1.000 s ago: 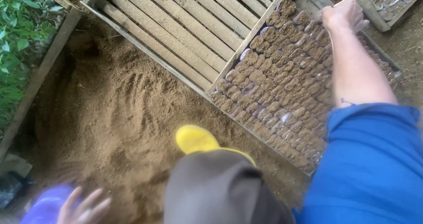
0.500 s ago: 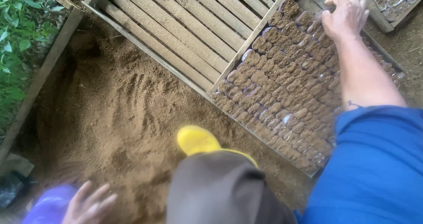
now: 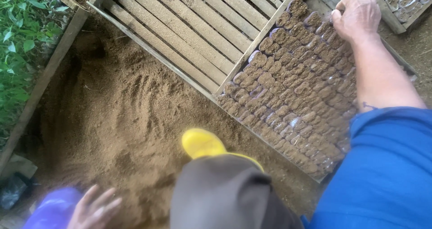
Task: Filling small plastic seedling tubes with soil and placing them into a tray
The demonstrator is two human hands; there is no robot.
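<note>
Head view: one wooden slatted frame (image 3: 189, 26) lies beside one dense block of small soil-filled plastic seedling bags (image 3: 292, 94), too many to count exactly. The right hand (image 3: 357, 13) reaches to the block's far corner, fingers curled down onto the top bags there; whether it grips one I cannot tell. The left hand (image 3: 92, 208), fingers spread and empty, hovers over the loose brown soil heap (image 3: 117, 121). One yellow rubber boot (image 3: 202, 143) stands between them.

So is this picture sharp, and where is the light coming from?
Head view: soft, even daylight, no hard shadows or glare. The soil-filled bags are crisp; the left hand at the bottom edge is slightly smeared, and the right hand looks reasonably sharp. Wide lens bends the wooden frame a little.
</note>
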